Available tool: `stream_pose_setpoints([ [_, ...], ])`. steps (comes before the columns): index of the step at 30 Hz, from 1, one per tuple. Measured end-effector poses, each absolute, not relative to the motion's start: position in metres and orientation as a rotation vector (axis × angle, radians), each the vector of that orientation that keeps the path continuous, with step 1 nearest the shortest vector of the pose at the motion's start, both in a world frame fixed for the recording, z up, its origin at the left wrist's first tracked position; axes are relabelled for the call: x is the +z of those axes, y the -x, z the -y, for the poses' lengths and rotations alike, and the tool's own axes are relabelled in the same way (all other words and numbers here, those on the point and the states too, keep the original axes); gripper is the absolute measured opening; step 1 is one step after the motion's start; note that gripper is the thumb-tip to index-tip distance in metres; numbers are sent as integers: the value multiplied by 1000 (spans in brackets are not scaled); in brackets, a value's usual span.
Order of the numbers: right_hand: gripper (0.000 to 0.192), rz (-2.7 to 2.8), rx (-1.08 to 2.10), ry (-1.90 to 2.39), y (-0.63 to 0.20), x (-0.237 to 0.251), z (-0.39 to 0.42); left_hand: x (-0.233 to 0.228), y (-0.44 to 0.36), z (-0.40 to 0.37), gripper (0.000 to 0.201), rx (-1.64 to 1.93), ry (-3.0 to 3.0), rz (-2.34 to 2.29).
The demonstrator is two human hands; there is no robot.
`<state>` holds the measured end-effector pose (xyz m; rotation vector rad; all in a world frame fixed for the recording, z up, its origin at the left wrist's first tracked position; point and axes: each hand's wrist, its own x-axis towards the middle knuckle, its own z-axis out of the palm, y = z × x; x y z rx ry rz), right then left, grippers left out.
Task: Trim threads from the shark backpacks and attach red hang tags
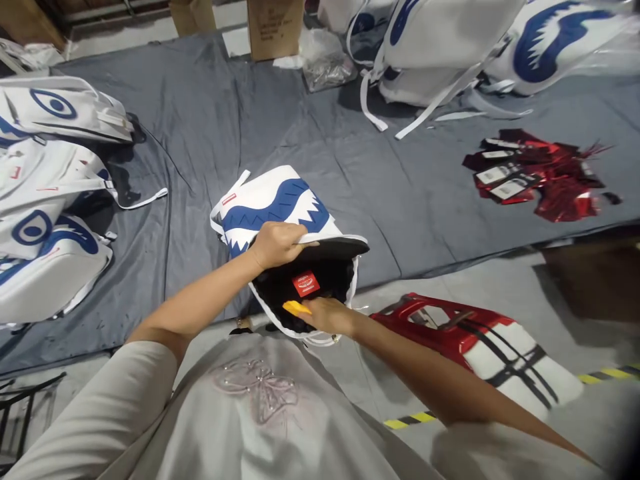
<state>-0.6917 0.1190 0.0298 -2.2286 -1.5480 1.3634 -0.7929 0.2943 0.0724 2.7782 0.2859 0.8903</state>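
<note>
The left hand [275, 245] has its fingers [296, 235] curled over the upper rim of a white and blue backpack [280, 207], pinching the edge and holding the mouth open. The right hand [327, 315] reaches into that opening from below; its fingers are hidden inside the dark lining, so I cannot tell whether they are clenched or loose. A yellow object [296, 307] shows at the thumb side of this hand, just under a red label [305, 284] sewn on the black lining.

The backpack lies at the middle of the frame, on the near edge of a surface covered with grey cloth [300, 147], its open end hanging towards the person.

At the left edge of the frame lie more white and blue backpacks [45, 200], stacked side by side. Another heap of them [450, 47] fills the upper right. To the right, a pile of red foil tags [535, 177] lies on the cloth. At lower right, off the surface, sits a red and white bag [480, 340] on the floor, near yellow-black floor tape [410, 420]. A cardboard box [275, 27] stands at the top centre.
</note>
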Motion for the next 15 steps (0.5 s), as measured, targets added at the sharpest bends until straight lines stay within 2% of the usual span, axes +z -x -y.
stream_pose_setpoints([
  [2,21,1584,1347,2286,681,35,-104,74,793,-290,43,851,-2772,-272],
  [5,38,1526,1099,2608,684,39,-101,79,792,-292,43,755,-2773,-339],
  [10,41,1556,915,2772,711,47,-109,86,788,-290,46,721,-2700,-471],
  [15,46,1304,767,2882,684,39,-105,85,807,-287,47,706,-2631,-386],
])
